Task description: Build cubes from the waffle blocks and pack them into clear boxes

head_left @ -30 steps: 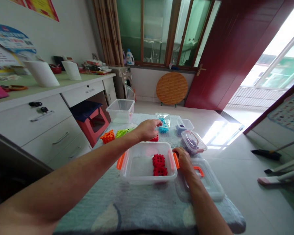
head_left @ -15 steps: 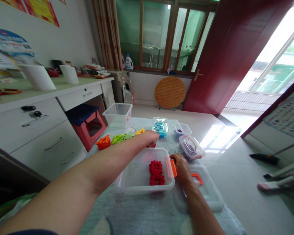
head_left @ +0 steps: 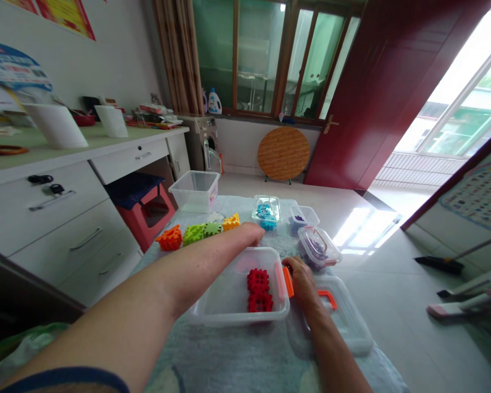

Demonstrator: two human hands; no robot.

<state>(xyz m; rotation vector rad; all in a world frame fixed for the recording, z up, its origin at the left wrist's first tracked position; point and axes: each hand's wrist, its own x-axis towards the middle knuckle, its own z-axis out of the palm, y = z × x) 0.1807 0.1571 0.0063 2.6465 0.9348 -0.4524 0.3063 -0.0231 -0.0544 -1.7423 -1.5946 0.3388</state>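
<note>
A clear plastic storage box (head_left: 207, 315) stands on the cloth-covered table, with red interlocking blocks (head_left: 259, 289) at its right inside. My left hand (head_left: 251, 234) reaches over the box to just past its far rim. Its fingers curl down and are mostly hidden, so what they hold cannot be made out. My right hand (head_left: 298, 270) is closed at the box's right side, by its orange latch (head_left: 288, 281). Beyond my left forearm lie orange blocks (head_left: 169, 238), green blocks (head_left: 200, 233) and yellow blocks (head_left: 231, 221).
A clear lid (head_left: 352, 322) with an orange handle lies under my right forearm. An uncovered clear bin (head_left: 194, 191) stands at the far left. Small containers with blue blocks (head_left: 267, 212) and purple blocks (head_left: 317, 246) stand at the far right. A red stool (head_left: 147, 213) is left of the table.
My left hand has lowered slightly and now covers the red piece that showed beneath it. My right hand stays at the box's side. The view has shifted slightly.
</note>
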